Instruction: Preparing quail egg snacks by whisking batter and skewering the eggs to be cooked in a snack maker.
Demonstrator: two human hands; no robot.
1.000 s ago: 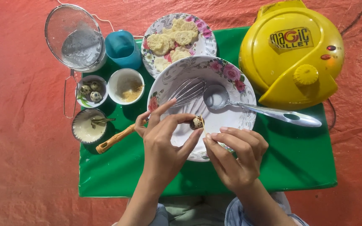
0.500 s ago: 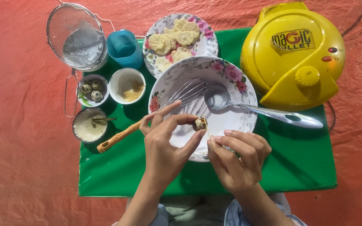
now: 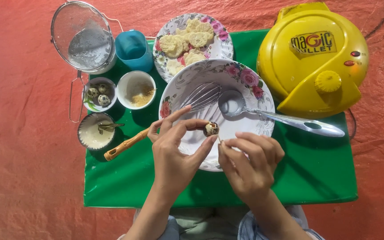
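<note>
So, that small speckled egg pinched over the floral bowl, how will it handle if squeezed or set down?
The small speckled egg is probably fragile: it looks thin-shelled, and the left hand holds it only by fingertips. Likely very light, given how small it is. Its rounded shape would probably roll on the flat green mat; the white floral bowl should contain it.

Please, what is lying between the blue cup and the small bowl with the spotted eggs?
In the head view, a small white bowl of brown granules sits between the blue cup and the bowl of spotted eggs, on the green mat.
</note>
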